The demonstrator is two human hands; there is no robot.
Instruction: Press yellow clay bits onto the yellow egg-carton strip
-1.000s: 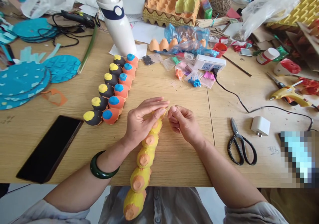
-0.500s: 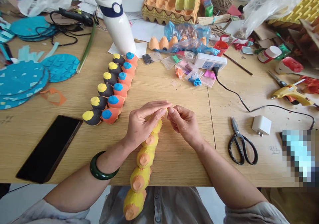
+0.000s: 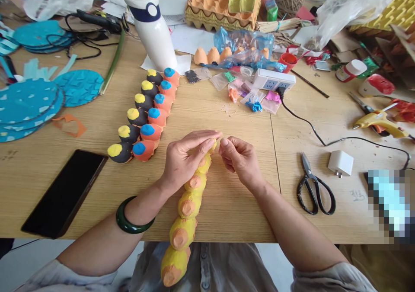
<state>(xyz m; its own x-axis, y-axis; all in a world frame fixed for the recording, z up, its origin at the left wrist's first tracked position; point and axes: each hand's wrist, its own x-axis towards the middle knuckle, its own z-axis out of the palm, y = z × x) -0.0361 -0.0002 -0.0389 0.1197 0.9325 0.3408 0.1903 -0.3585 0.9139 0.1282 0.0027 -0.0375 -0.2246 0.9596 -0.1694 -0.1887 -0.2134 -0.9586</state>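
A strip of yellow-covered egg-carton cups [image 3: 187, 206] with bare orange tips runs from the table out over its front edge. My left hand [image 3: 185, 160] is closed round the strip's far end, thumb and fingers at the last cup. Just to the right, my right hand [image 3: 240, 158] is curled with thumb against forefinger, slightly apart from the strip; whether a small bit is pinched there is hidden. Left of my hands lie a black cup strip [image 3: 136, 117] with yellow tops and an orange one [image 3: 158, 117] with blue tops, side by side.
A phone [image 3: 65, 192] lies at the left. Scissors [image 3: 313, 184] and a white adapter [image 3: 340, 163] are at the right. Farther back are a white bottle [image 3: 154, 36], a power strip [image 3: 274, 81] with its cable, clay packets [image 3: 253, 104] and egg trays [image 3: 220, 6].
My right hand has drawn slightly away from the strip's far end, opening a small gap between the hands. My left hand has stayed nearly in place.
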